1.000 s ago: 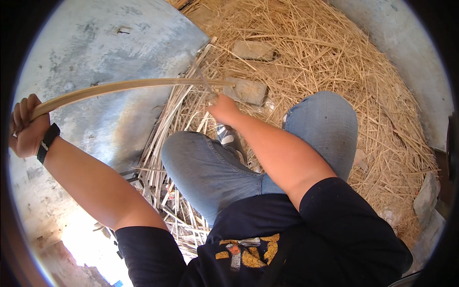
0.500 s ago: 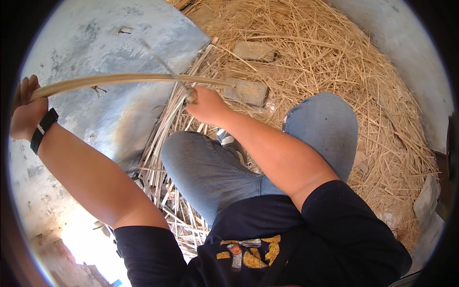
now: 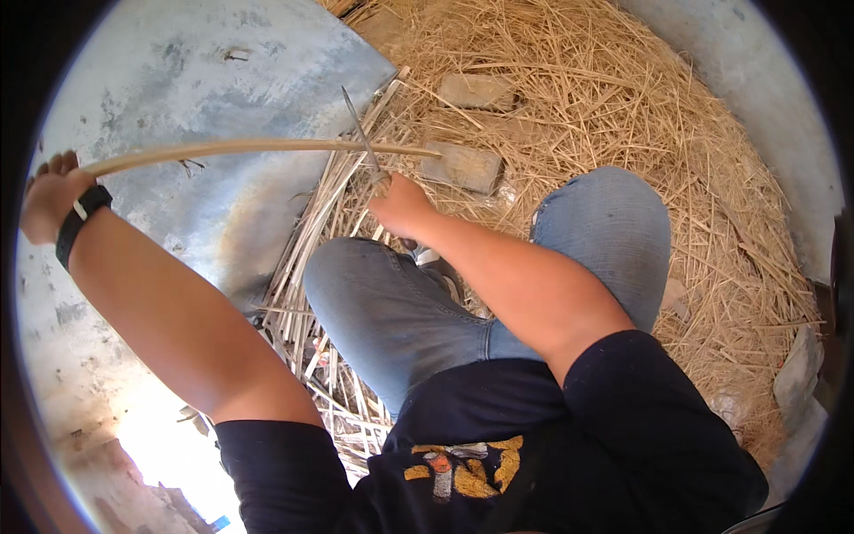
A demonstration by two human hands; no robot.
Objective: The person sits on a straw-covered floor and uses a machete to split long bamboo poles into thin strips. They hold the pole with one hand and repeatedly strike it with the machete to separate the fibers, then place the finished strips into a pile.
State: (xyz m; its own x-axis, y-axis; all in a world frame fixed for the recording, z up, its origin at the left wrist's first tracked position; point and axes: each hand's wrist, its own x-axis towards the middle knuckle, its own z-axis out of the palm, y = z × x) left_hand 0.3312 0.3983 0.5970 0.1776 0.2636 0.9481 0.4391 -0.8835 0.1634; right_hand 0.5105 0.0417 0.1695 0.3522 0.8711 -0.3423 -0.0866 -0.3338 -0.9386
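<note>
My left hand [image 3: 55, 203], with a dark band on the wrist, is closed round the near-left end of a long pale bamboo strip [image 3: 240, 146]. The strip bows slightly upward across the view, and its far end reaches a brick [image 3: 464, 167] on the floor. In my right hand [image 3: 406, 210] is the handle of a knife [image 3: 358, 123]. Its narrow blade points up and left, crossing the strip close to the brick. Whether the edge bites into the strip cannot be made out.
Loose straw-like shavings [image 3: 578, 89] cover the floor ahead and to the right. A second brick [image 3: 478, 92] lies farther off. Split strips [image 3: 307, 231] are heaped beside my left knee, along a bluish-grey wall [image 3: 178, 80]. Another pale wall [image 3: 756, 98] curves along the right.
The right hand and knife have moved right along the strip, and the blade now stands more upright. My left hand has shifted slightly, still holding the strip.
</note>
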